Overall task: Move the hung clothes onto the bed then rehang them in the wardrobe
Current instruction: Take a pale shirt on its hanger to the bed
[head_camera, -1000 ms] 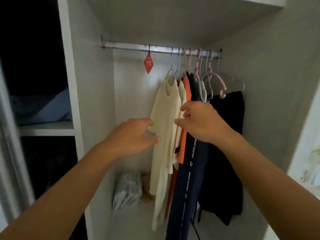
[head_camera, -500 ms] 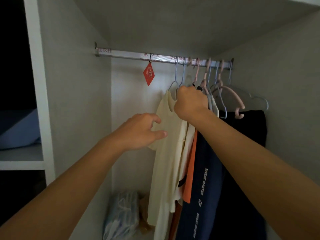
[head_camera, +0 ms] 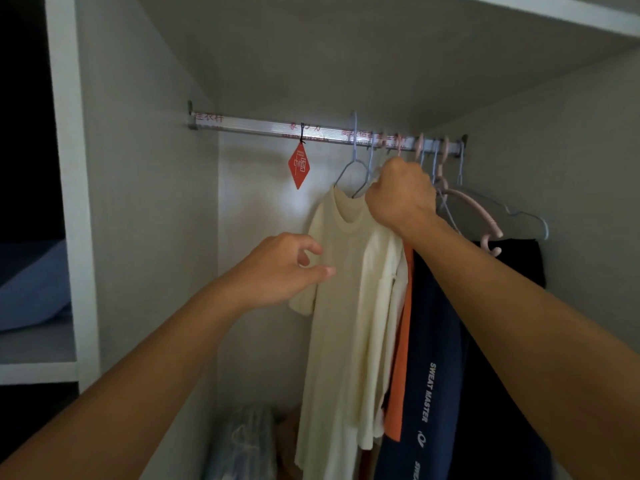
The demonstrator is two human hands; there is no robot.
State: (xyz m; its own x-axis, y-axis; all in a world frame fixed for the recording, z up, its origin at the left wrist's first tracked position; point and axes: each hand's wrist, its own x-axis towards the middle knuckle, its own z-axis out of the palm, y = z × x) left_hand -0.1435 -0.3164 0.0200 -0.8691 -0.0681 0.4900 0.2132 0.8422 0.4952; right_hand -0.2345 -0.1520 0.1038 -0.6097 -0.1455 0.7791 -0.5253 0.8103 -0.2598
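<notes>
The clothes are on the rail point(head_camera: 263, 128) inside the wardrobe point(head_camera: 145, 202), bunched toward its right end, so this looks like the very start: taking them down for the bed. The right hand point(head_camera: 398, 199) is curled tight around the hanger necks just under the rail, beside the cream shirt point(head_camera: 341, 306). The left hand point(head_camera: 277, 270) hovers at the shirt's shoulder, fingers loosely bent, holding nothing. Next the hooks probably need lifting up and clear of the rail, with the left hand gathering the fabric.

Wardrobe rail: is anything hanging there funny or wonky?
Yes. The pink hanger and a pale blue hanger at the rail's right end carry no clothes. A red tag dangles alone.
</notes>
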